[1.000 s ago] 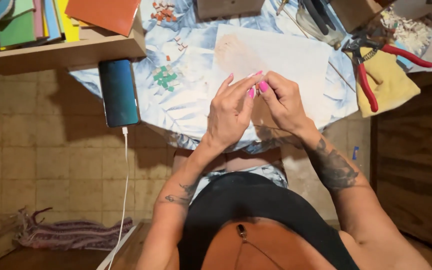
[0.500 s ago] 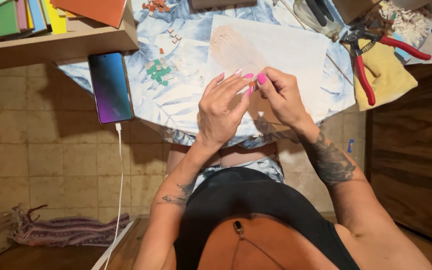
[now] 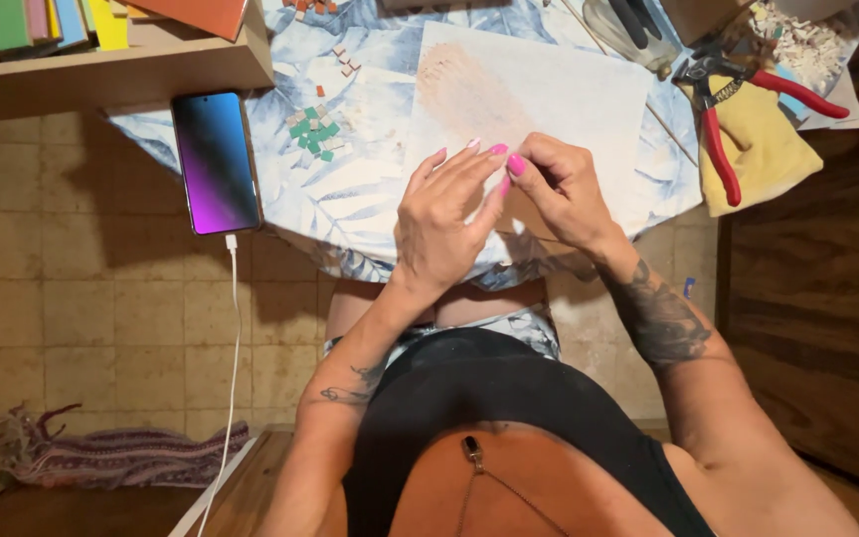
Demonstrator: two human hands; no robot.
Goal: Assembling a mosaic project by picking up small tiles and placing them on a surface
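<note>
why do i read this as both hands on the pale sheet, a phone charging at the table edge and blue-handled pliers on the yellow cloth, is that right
One detail is off: the pliers on the yellow cloth have red handles, not blue, as the head view shows. The rest holds: left hand and right hand meet on the pale sheet, and the phone is plugged in at the table edge.

- Left hand [image 3: 441,224]: a second ago the fingers curled toward the right hand; now they lie straighter and flatter, tips spread on the pale board [image 3: 549,89].
- Right hand [image 3: 561,189]: fingers now more tightly curled beside the left fingertips; whether they pinch anything cannot be told.
- Both hands sit slightly nearer the table's near edge than before.
- Phone [image 3: 216,161], red-handled nippers [image 3: 723,119]: framing shifted only, from head movement.
</note>
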